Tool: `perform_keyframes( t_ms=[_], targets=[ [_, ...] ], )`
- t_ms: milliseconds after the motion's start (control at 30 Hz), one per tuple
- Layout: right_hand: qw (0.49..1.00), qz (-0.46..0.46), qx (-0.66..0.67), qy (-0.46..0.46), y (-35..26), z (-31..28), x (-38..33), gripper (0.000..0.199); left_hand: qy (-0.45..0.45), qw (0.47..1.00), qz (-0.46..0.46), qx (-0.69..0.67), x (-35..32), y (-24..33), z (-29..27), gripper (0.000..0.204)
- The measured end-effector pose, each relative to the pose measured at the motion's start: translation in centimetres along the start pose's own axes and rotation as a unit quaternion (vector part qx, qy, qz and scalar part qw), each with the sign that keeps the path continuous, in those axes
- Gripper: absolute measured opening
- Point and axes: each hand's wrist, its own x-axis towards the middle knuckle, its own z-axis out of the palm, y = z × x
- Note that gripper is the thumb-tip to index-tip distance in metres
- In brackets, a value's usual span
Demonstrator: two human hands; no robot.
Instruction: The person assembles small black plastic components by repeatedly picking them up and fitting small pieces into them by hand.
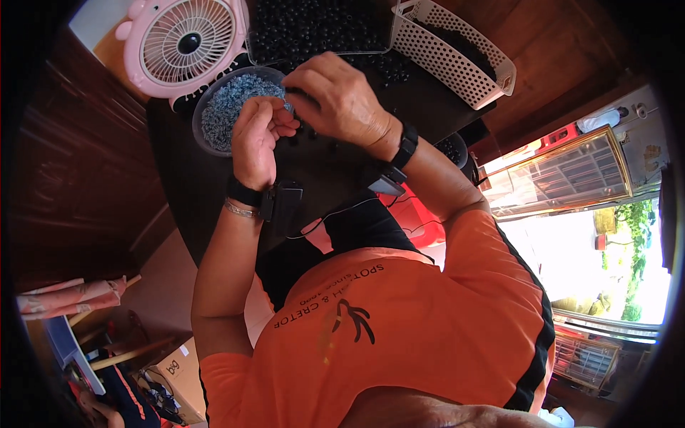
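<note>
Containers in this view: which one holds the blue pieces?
The round bowl beside the pink fan; the tray, white basket and bowl at right hold dark pieces.

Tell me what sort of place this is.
Perhaps a small home workroom: a dark table bears a bowl of tiny blue pieces and many round black beads, with a pink fan beside the bowl.

Small blue pieces (222, 114), heaped, in bowl (198, 133)

The blue beads (232, 107) look shiny, the far black beads (317, 27) glossy, the left fan (189, 43) smooth plastic, the near shirt (414, 321) matt cloth.
</note>
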Motion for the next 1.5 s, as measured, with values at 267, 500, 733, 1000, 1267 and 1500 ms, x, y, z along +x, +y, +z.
perform_keyframes(
  t_ms=[267,500,733,1000,1267,1500],
  targets=[
    [0.909,0.117,-0.382,0.121,9.8,-13.3,2.5,0.014,0.028,0.999,-0.011,0.03,1.0,0.8,-1.6,0.017],
    [0.935,0.307,-0.089,-0.151,11.3,-10.5,-3.8,0.02,0.044,0.998,-0.027,0.034,1.0,0.2,-2.4,0.016],
    [0.89,0.25,-0.139,-0.354,11.8,-6.4,-9.3,0.026,0.031,0.998,-0.031,0.041,0.9,0.2,-2.0,0.015],
    [0.903,0.315,0.016,-0.293,9.9,-4.6,-7.3,0.023,0.003,0.997,-0.044,0.062,1.0,0.6,-1.7,0.017],
    [0.868,0.299,0.342,-0.198,1.5,-2.6,-1.6,0.019,-0.09,0.988,-0.082,0.099,0.3,0.4,-0.7,0.027],
    [0.881,0.248,0.385,-0.118,0.1,1.0,-1.9,0.022,-0.108,0.991,-0.074,-0.024,0.4,0.4,-0.9,0.025]
  ],
)
